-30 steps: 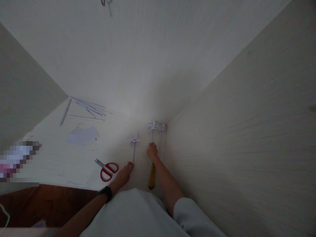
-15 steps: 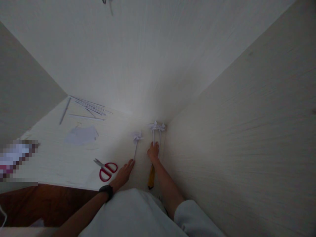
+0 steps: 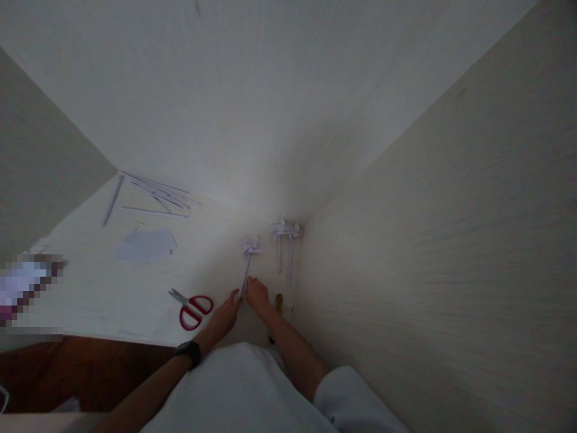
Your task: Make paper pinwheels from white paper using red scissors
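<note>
A white paper pinwheel on a thin paper stick lies in front of me, its head pointing away. My left hand is closed on the lower end of its stick. On the same stick, a little higher, my right hand has its fingers pinched together. Two more paper pinwheels, a left one and a right one, lie side by side near the right wall. Partly behind my right forearm is a yellow-handled tool. Red-handled scissors rest with slightly parted blades left of my left hand.
Several thin paper sticks lie at the back left, beside a thicker stick. In front of them are loose paper pieces. A blurred-out object sits at the far left. White walls enclose the surface.
My right hand has left the pinwheels by the right wall and moved left to the stick of the nearer pinwheel. My left hand has stayed near that stick's lower end.
</note>
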`<state>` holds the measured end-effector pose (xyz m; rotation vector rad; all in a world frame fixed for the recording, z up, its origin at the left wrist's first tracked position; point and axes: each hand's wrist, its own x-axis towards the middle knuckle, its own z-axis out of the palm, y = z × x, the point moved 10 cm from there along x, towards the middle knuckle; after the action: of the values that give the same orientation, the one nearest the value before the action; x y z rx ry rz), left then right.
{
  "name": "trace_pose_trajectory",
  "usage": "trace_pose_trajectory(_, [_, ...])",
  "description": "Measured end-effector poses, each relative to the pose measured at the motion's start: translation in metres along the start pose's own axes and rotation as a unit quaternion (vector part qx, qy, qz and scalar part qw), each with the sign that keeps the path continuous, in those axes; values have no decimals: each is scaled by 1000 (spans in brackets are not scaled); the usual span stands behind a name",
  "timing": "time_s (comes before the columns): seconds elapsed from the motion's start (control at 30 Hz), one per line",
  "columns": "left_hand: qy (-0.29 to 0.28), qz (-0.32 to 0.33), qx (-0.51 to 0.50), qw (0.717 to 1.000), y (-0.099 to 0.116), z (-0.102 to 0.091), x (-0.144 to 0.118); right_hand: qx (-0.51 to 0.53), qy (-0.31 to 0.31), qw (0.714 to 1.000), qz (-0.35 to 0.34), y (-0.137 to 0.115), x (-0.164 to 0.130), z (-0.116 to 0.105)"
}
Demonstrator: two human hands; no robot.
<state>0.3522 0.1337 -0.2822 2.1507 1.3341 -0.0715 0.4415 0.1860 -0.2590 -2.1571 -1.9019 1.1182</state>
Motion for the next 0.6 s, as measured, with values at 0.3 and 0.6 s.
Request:
trace_pose_trajectory(0.3, [-11,-4,-5,1000,1,2,0,-37,-4,998,-45,-14,11,-9])
trace_pose_trajectory(0.6, [-5,-2,3,1000,-9,16,1,-91,46,995,1,-6,44,-46])
